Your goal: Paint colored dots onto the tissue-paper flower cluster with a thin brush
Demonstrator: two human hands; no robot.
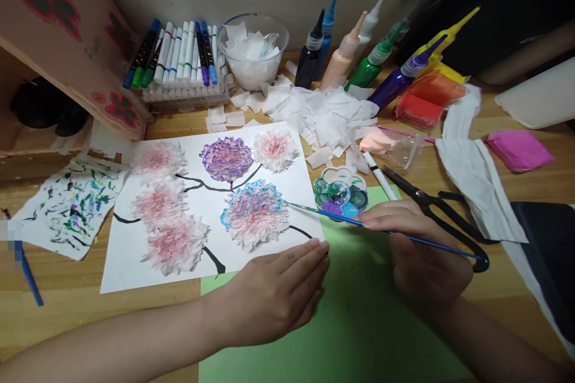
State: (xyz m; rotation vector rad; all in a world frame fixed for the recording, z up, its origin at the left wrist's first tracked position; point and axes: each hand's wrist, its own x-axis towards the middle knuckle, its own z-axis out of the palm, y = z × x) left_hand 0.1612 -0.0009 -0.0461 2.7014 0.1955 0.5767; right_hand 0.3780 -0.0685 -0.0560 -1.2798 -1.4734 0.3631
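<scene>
Right hand (420,251) is gripping a thin blue paintbrush (386,231) pencil-style, fingers closed round the shaft about midway, bristle end reaching out to the left of it. Brush tip is touching the right edge of the blue-and-pink tissue flower (254,213). Left hand (276,293) is lying flat, fingers together and extended, holding nothing, fingertips pressing the lower right corner of the white sheet (202,203) just below that flower.

Doing it well, as a judgement: tissue is fluffy and loose, so only the bristle tips should be dabbing the petal edges, light pressure, little paint, or the paper soaks and tears. Left hand is pinning the sheet near the work, which is helping; it should be staying off the wet petals and the black painted branch (211,258) running close to its fingertips.

Just beyond the right hand's fingers, a flower-shaped palette (340,192) with green, blue and purple paint is sitting, near enough for reloading. Black scissors (442,215) are lying right of that hand, partly under the brush handle. Green paper (359,323) is lying under both hands. Farther out past the palette: heap of white tissue squares (321,114), row of paint bottles (368,57), glass bowl (256,51) of tissue, tray of markers (184,60). Far left of the left hand a paint-smeared scrap sheet (72,206) is lying on the table (67,299).
</scene>
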